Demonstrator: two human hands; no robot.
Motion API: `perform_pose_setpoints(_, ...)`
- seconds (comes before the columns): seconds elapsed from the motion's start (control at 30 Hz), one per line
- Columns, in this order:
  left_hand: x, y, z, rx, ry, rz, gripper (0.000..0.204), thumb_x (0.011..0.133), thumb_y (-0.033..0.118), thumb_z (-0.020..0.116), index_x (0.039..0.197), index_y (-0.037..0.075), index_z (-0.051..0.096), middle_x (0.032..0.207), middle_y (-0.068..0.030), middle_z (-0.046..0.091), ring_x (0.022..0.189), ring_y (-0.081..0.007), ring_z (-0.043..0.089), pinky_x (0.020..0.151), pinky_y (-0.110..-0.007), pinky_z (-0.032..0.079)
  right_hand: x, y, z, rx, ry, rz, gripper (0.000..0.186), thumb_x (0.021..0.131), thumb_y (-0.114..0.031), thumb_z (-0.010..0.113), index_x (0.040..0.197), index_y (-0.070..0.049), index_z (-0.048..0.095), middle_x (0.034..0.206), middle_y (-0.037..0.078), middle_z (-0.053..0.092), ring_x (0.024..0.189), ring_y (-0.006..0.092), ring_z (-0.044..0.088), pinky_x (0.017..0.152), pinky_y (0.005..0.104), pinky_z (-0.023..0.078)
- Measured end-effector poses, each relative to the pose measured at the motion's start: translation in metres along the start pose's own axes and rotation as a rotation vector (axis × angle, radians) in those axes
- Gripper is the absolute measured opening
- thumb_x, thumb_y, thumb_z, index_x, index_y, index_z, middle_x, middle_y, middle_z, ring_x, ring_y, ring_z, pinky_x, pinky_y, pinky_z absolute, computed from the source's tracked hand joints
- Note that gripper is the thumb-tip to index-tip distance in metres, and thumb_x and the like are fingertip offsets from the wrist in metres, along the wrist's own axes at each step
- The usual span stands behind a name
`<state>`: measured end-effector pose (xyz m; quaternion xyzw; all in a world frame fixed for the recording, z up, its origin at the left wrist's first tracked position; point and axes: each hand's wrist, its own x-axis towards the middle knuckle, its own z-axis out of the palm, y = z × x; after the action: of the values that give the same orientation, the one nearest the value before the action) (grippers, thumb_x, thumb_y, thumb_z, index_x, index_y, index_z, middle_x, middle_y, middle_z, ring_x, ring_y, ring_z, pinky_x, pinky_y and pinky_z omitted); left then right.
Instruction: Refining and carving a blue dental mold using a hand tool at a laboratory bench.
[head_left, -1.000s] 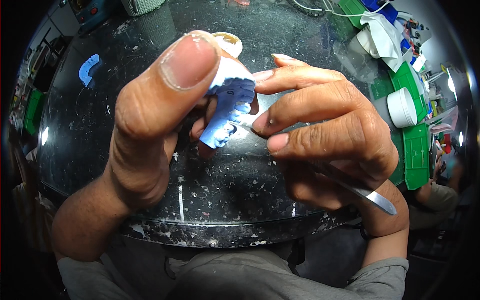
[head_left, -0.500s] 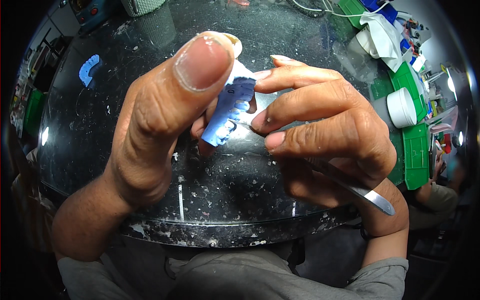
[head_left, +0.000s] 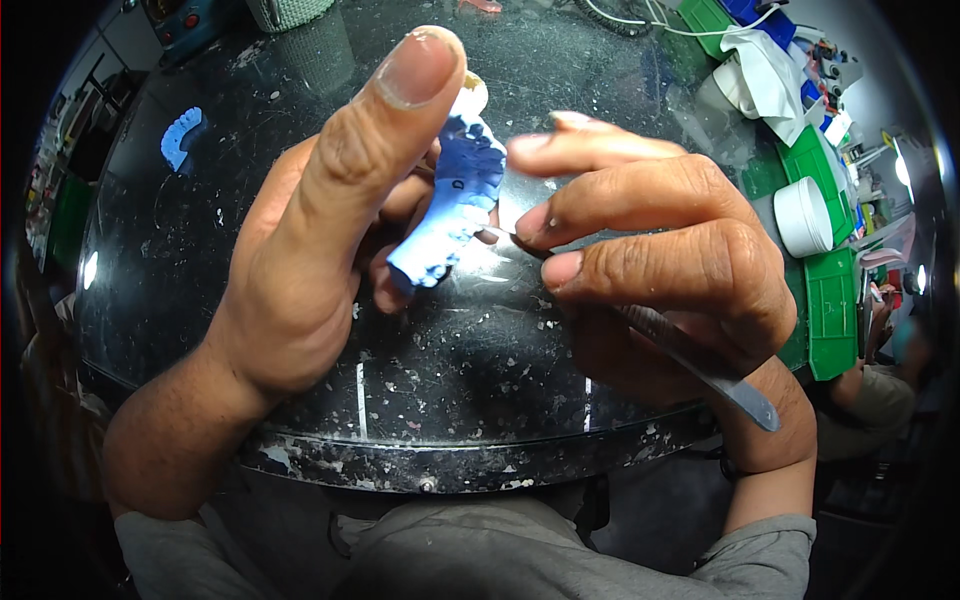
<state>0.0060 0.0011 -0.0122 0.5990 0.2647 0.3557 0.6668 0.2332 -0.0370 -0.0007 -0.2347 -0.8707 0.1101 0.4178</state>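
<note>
- Presently, the left hand (head_left: pixel 320 210) grasps a blue, curved, plaster-like model with tooth shapes (head_left: pixel 455 205), above the table in front of the person. Its fingers support from behind and its thumb points upward at the left side, probably so that the toothed edge stays free and faces the other hand.
- The right hand (head_left: pixel 660 230) grasps with its fingertips a slim, silver-grey metal tool with a flat, rounded end (head_left: pixel 735 390). This flat end comes out under the palm, so the grip resembles a pen grip, which seems good for fine control.
- The narrow end of the tool is near the toothed edge; whether they touch, I cannot tell.
- Just beyond the model there is one round, white-and-tan object (head_left: pixel 470 97), partly hidden.
- On the black, glossy, stained table (head_left: pixel 250 130), at far left, lies a second blue, curved toothed piece (head_left: pixel 181 138), well apart, perhaps to leave the middle free.
- So I count two hands, one tool and two blue toothed pieces.
- At the right side I count one white, round tub (head_left: pixel 803 216) and at least three green plastic bins (head_left: pixel 832 320), maybe kept at the border for easy reach.
</note>
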Motion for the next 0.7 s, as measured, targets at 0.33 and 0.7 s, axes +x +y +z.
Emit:
perform_pose_setpoints(0.33, 0.0, -0.011, 0.008, -0.01, 0.056, 0.049, 0.064, 0.098, 0.064, 0.047, 0.109, 0.003, 0.064, 0.092, -0.0056, 0.067, 0.079, -0.0098, 0.066, 0.073, -0.021, 0.051, 0.004, -0.01, 0.002, -0.059, -0.028, 0.02, 0.025, 0.077, -0.011, 0.082, 0.097, -0.014, 0.067, 0.104, 0.006, 0.071, 0.115, 0.0344, 0.065, 0.104, 0.0561, 0.048)
perform_pose_setpoints(0.7, 0.001, -0.01, -0.001, 0.052, 0.061, -0.007, 0.052, 0.102, 0.054, 0.045, 0.128, 0.011, 0.059, 0.099, -0.0067, 0.064, 0.086, -0.0099, 0.064, 0.078, -0.023, 0.052, 0.005, -0.011, -0.001, -0.06, -0.075, 0.039, 0.02, 0.076, -0.013, 0.081, 0.095, -0.016, 0.074, 0.104, 0.004, 0.073, 0.116, 0.0345, 0.065, 0.105, 0.0573, 0.046)
